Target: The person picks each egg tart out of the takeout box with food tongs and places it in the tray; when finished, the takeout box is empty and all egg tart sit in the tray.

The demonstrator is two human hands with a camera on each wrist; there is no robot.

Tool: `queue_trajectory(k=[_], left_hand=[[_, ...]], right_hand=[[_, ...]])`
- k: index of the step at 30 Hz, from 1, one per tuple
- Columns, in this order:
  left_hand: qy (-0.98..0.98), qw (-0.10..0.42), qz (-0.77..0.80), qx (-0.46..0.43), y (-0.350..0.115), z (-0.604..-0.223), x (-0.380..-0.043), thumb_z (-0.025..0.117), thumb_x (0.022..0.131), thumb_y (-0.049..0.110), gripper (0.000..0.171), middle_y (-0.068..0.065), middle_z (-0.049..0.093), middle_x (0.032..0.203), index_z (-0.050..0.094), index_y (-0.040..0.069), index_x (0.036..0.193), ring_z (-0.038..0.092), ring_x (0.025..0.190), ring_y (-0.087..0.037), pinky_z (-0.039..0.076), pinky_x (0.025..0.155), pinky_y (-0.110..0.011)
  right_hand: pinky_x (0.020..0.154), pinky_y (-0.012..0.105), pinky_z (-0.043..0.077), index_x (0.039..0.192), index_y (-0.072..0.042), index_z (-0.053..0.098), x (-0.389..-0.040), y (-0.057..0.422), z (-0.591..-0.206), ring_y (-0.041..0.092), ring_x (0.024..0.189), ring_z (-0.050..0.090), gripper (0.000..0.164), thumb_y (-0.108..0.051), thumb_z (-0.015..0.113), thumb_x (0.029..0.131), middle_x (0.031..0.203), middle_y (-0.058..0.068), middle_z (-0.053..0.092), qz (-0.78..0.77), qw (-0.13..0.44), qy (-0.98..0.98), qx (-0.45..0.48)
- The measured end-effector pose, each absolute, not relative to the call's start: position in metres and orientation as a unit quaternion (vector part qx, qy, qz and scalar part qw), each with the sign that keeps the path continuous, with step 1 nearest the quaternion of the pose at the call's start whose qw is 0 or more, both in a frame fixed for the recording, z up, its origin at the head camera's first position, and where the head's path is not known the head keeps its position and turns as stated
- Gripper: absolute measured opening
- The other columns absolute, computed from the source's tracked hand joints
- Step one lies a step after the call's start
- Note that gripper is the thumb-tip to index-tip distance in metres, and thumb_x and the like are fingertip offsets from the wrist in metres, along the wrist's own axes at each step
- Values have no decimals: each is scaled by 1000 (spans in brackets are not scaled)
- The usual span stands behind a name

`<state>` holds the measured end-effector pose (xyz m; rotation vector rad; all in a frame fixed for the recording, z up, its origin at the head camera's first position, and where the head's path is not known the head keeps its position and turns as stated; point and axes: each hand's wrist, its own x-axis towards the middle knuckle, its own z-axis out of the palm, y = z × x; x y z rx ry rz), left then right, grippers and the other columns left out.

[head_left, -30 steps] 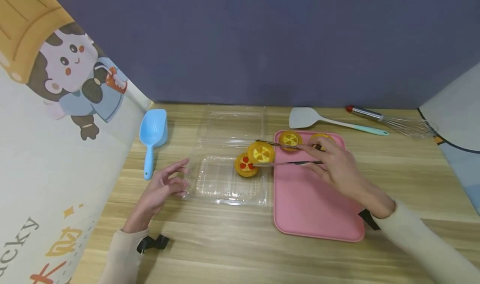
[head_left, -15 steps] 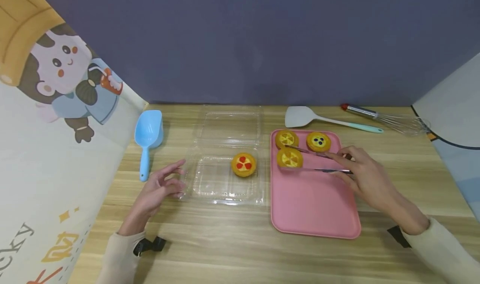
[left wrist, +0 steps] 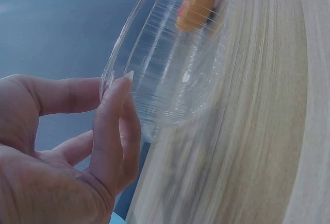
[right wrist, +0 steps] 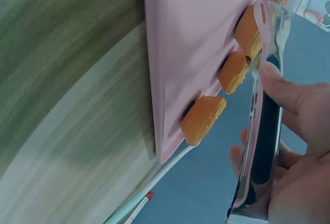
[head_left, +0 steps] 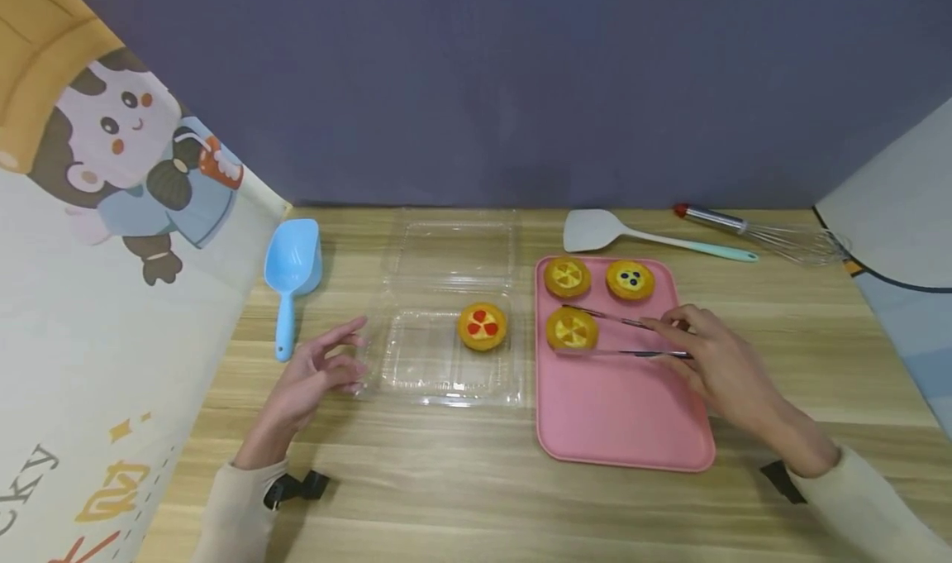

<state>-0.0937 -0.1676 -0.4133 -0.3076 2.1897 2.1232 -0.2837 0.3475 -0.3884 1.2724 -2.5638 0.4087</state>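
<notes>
My left hand (head_left: 316, 377) pinches the left rim of a clear plastic clamshell box (left wrist: 154, 80) between thumb and finger. Inside the box, towards its right side, sits a tart with red fruit pieces (head_left: 482, 326). With my right hand (head_left: 725, 364) I grip metal tongs (right wrist: 265, 116) with dark handle panels. Their tips lie on either side of a tart with yellow wedges (head_left: 572, 330) on the pink tray (head_left: 625, 418); whether they squeeze it I cannot tell. Behind it on the tray are another yellow-wedge tart (head_left: 568, 277) and a tart with dark berries (head_left: 630, 280).
A blue scoop (head_left: 293, 265) lies left of the box. Behind the tray are a white spatula (head_left: 595, 231) with a mint handle and a wire whisk (head_left: 759, 231). A dark wall (head_left: 476, 92) closes the back; a printed panel (head_left: 89, 298) stands at the left.
My right hand has carried the yellow-wedge tart in the tongs from over the box's right side to the tray, then slightly towards me. My left hand stays at the box rim.
</notes>
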Motion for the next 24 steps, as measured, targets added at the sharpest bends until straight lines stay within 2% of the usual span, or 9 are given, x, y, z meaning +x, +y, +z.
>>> queue_trajectory(k=[16, 24], left_hand=[[715, 37, 690, -104, -166, -413, -94, 61, 90, -14, 79, -7, 51, 128, 30, -2, 161, 69, 85, -9, 67, 74, -25], [718, 38, 687, -108, -165, -412, -94, 60, 90, -14, 79, -8, 50, 129, 31, 0, 162, 69, 85, -9, 67, 75, -25]], right_hand=[[64, 40, 55, 126, -8, 74, -284, 347, -392, 23, 97, 58, 56, -2, 89, 73, 114, 8, 60, 145, 134, -876, 440], [67, 40, 56, 129, -10, 73, -283, 347, -392, 22, 99, 58, 59, -5, 91, 74, 116, 8, 60, 152, 113, -886, 423]])
